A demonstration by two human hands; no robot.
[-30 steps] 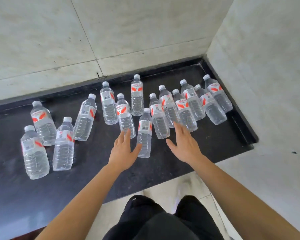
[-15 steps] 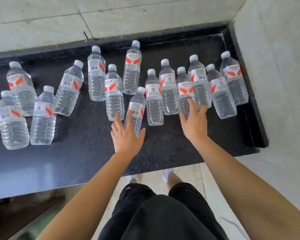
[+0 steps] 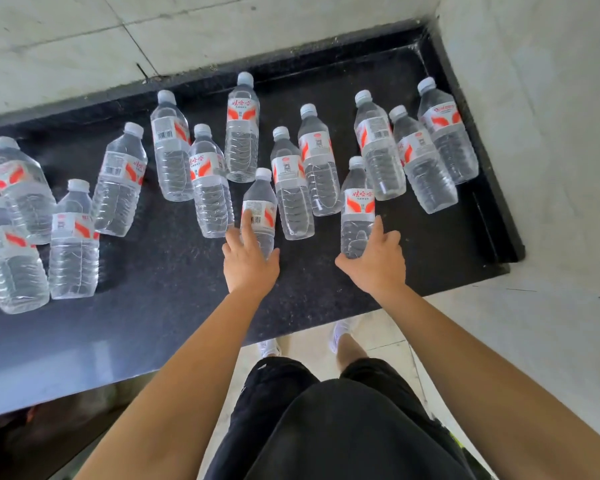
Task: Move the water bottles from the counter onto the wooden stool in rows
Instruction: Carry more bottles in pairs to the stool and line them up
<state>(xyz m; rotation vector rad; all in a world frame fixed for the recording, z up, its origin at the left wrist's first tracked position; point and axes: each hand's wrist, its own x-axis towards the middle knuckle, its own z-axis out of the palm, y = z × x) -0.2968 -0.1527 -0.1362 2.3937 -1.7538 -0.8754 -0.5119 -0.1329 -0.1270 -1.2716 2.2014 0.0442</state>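
Several clear water bottles with white caps and red-and-white labels stand upright on the black counter [image 3: 160, 292]. My left hand [image 3: 250, 263] grips the lower body of the nearest middle bottle [image 3: 262, 197], fingers up its left side and thumb on its right. My right hand [image 3: 376, 263] grips the base of another bottle [image 3: 357, 202], which stands in front of the right-hand group. The wooden stool is out of view.
Pale tiled walls close the counter at the back and on the right, where a raised black lip [image 3: 482, 150] runs along it. A loose group of bottles [image 3: 73, 240] stands at the far left. My legs and the light floor [image 3: 378, 341] are below the front edge.
Both hands have reached forward from open and hovering to closing around a bottle each. The right-hand bottle has come out of its row toward me.
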